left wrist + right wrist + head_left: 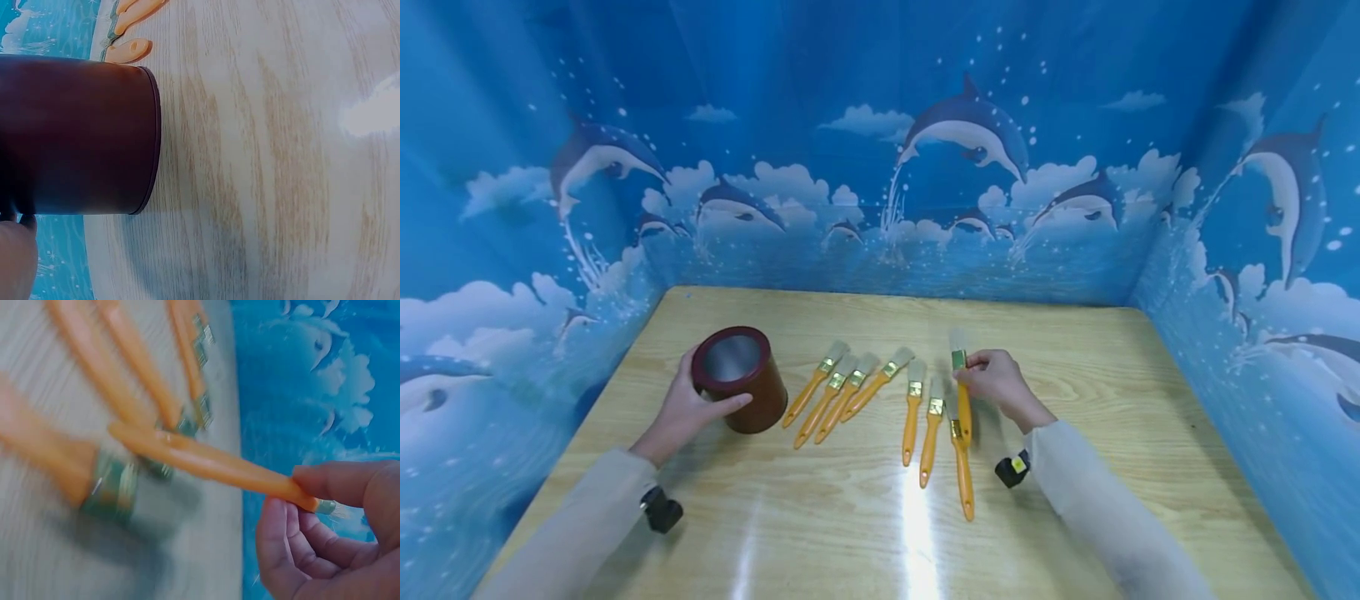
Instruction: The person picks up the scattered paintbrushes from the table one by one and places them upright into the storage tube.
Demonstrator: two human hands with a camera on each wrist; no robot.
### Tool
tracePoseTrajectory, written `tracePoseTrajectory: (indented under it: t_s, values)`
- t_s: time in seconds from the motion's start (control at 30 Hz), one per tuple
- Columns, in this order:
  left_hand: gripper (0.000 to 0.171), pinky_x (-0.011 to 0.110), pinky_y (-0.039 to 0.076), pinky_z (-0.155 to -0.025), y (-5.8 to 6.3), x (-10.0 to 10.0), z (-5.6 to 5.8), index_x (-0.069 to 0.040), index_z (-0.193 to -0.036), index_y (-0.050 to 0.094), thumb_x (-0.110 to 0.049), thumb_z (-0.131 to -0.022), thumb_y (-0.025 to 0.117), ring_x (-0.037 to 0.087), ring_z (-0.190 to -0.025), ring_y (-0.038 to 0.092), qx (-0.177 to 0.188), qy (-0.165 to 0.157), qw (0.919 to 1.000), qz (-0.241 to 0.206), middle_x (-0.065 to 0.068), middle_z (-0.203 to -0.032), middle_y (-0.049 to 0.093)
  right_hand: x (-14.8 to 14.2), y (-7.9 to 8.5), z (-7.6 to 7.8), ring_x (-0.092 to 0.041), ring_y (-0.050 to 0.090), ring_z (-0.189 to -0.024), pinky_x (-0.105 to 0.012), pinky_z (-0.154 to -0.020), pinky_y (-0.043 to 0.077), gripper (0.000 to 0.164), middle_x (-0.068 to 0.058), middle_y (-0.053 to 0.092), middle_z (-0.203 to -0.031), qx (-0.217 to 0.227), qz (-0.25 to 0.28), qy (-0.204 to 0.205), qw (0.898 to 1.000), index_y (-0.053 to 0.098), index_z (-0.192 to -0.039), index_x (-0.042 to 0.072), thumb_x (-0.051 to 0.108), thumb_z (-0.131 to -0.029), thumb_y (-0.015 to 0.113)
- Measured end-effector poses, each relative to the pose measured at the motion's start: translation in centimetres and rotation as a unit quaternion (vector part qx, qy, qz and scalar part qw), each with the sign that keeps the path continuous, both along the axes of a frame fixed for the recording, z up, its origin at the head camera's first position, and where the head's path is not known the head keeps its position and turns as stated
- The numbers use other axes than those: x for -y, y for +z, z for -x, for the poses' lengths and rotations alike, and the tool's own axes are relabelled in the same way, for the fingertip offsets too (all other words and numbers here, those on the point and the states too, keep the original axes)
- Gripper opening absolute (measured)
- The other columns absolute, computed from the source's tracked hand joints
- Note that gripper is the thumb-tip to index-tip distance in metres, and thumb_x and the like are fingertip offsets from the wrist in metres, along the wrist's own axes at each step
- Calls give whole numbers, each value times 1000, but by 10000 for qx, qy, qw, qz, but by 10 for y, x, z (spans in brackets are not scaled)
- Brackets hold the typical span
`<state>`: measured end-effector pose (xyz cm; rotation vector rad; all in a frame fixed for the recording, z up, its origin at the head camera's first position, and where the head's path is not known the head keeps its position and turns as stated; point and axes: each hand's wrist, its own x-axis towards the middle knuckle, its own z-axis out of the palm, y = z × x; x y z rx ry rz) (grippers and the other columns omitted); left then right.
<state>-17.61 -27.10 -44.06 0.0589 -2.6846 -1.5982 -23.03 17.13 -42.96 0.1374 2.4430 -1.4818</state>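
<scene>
My left hand (688,412) holds a dark red cylindrical pot (765,402) at the table's left, thumb across its near side and the other fingers behind it. The pot stands upright with its open mouth up, and its smooth wall (75,134) fills much of the left wrist view. Right of centre, my right hand (997,383) pinches a paintbrush (966,417) near its metal band, thumb against fingers. Bristles point away from me, and the orange handle (212,465) slants over other brushes. Just below it lies another paintbrush (964,483), partly overlapped in the head view.
Two paintbrushes (912,421) lie left of the held one. Further left, several more paintbrushes (806,398) fan out close to the pot. All rest on a light wood table (1075,358). A blue dolphin-print curtain (820,275) encloses the back and sides.
</scene>
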Motion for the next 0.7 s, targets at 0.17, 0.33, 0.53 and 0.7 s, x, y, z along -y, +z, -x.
tracePoseTrajectory:
  t_s: [0.17, 0.33, 0.53, 0.7]
  values:
    - [114, 64, 33, -103, 1, -1, 0, -10, -154, 1, -38, -77, 81, 42, -137, 27, 77, 53, 9999, 67, 22, -153, 21, 24, 14, 1, -19, 66, -77, -47, -83, 55, 20, -15, 63, -96, 76, 606, 141, 9980, 55, -100, -5, 8, -90, 65]
    - [115, 64, 34, -103, -1, 0, 0, -11, -154, 1, -40, -77, 80, 43, -137, 27, 77, 34, 9999, 100, 21, -153, 21, 49, 27, 1, -30, 67, -89, -39, -81, 57, 25, -21, 63, -105, 160, 1028, 306, 9941, 53, -106, -7, 6, -89, 66]
    - [113, 63, 35, -102, -5, 1, 2, -11, -154, 2, -40, -77, 80, 42, -136, 29, 2, -41, 10000, 18, 21, -153, 22, 80, 41, 0, -31, 68, -91, -32, -76, 58, 24, -22, 66, -104, 144, 1464, 398, 9883, 56, -105, -7, 6, -89, 67]
    - [113, 63, 35, -103, -4, 1, 2, -11, -153, 2, -40, -77, 80, 42, -136, 28, -5, -46, 10000, 15, 20, -153, 22, 103, 53, -6, -33, 66, -94, -31, -78, 57, 25, -20, 67, -102, -165, 1793, 428, 9827, 59, -111, -6, 8, -90, 66]
